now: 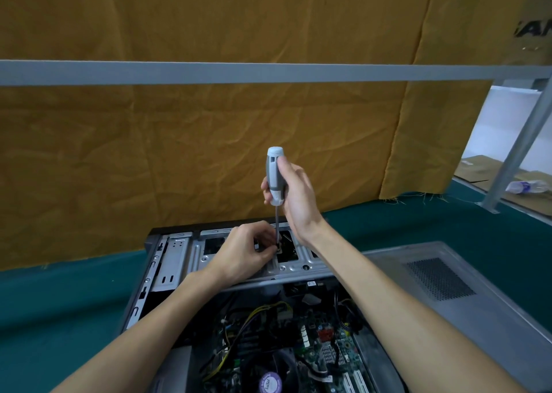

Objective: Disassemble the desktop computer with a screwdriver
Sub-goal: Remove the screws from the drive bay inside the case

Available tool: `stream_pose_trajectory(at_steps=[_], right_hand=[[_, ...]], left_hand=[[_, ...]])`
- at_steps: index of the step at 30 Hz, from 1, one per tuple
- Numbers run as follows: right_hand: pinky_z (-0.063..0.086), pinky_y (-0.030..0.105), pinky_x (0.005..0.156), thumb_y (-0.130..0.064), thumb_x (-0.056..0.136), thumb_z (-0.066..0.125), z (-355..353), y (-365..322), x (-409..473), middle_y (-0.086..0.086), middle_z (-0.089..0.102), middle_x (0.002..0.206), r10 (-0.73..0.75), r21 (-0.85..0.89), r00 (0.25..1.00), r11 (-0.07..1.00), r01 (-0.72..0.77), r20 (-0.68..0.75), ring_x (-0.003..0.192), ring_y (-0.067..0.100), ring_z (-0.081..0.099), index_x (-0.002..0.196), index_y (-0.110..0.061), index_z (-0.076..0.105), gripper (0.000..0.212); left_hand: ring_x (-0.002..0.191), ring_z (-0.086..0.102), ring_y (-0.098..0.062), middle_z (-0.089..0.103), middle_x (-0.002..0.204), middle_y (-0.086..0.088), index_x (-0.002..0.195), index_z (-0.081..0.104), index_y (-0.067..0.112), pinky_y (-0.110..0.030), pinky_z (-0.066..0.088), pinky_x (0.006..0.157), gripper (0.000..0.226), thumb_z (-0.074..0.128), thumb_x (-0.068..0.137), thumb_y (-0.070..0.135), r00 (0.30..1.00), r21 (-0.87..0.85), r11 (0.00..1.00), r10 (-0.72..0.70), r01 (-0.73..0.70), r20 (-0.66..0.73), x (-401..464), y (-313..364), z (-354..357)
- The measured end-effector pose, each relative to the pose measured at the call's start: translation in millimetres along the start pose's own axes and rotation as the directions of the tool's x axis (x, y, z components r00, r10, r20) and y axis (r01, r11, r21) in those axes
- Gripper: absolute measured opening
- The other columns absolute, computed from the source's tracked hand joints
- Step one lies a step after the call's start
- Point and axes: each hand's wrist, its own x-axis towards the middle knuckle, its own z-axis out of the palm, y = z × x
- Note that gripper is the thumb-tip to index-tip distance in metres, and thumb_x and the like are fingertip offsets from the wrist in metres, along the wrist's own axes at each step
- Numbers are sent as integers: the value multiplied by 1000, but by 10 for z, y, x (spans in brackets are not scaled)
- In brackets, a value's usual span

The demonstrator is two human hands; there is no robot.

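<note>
**Screwdriver upright on the drive-cage screw**

Screwdriver stood near vertical over the open desktop computer, its tip down at the metal drive cage along the case's far end. Our right hand was wrapped round the grey handle. Directly below that grip, our left hand had its fingertips pinched at the base of the shaft, seemingly steadying the tip; the screw itself was hidden beneath them. We judged the step to be loosening a cage screw, with the side panel already off and lying just right of the case. Nearer us than the grip lay the motherboard with its cables. All of it sat on a green mat. Next, we reckoned, came steady downward pressure while turning, then catching the freed screw.
</note>
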Motion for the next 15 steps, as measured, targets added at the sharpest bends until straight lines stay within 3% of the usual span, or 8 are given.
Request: stream_pose_trajectory(at_steps=[4,7,9,12,15], right_hand=[[51,29,61,-52,93,64,33,-10,-25,4,67,75,-39,-45,999,998,40,10,61,14,59,109,-6,52,50],[53,32,69,-55,100,47,23,-19,-37,9,70,83,-51,-41,999,998,52,20,71,18,62,103,-5,68,54],[50,29,66,-55,103,39,25,-28,-31,6,65,78,-47,-24,999,999,47,19,67,15,58,106,-4,67,59],[47,23,61,-58,91,58,40,-32,-29,-1,58,72,-66,-72,997,995,68,26,59,7,53,107,-10,53,51],[51,27,63,-45,95,64,22,13,-26,3,64,75,-93,-133,995,986,97,34,61,10,58,104,-7,57,40]], left_hand=[[82,69,-5,72,83,10,90,70,21,-22,55,75,13,71,85,8,1000,11,1000,12,-12,3,-7,12,-10],[82,69,-5,72,82,11,89,70,22,-20,54,74,14,72,85,8,1000,8,1000,14,-14,3,-9,22,-8],[82,69,-4,72,82,12,90,70,22,-20,54,75,14,72,86,9,1000,13,1000,9,-9,4,-5,19,-5],[82,69,-3,72,83,12,91,70,21,-21,55,75,13,72,86,10,1000,20,1000,3,-4,2,4,14,-6],[80,69,-6,72,80,10,87,69,21,-22,55,73,12,75,84,11,1000,14,1000,4,-4,0,8,28,-6]])
